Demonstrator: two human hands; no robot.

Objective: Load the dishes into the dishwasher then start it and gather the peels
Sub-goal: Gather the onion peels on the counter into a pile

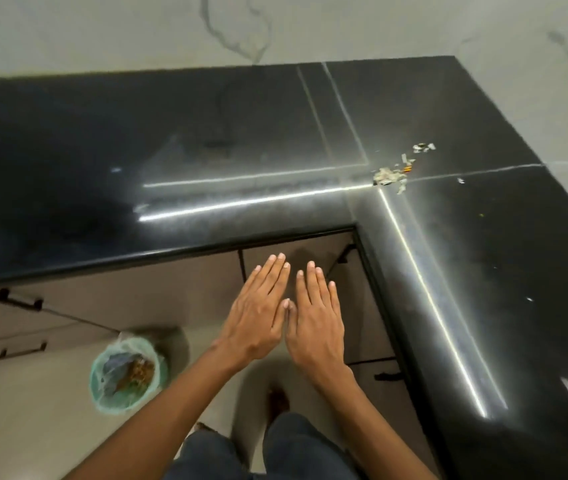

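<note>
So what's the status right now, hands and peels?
Left hand and right hand open, empty, held flat. Peels scattered on counter, untouched. Nothing in the way.

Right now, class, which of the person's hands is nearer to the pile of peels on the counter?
Right. The right hand hovers flat below and left of the peels, off the counter; the left hand is beside it, further left.

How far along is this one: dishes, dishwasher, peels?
No dishes lie on the counter, and no dishwasher is in view, so that part cannot be confirmed. Nothing is in hand: the left hand and right hand are flat and empty. The peels lie scattered near the counter's corner, ungathered.
</note>
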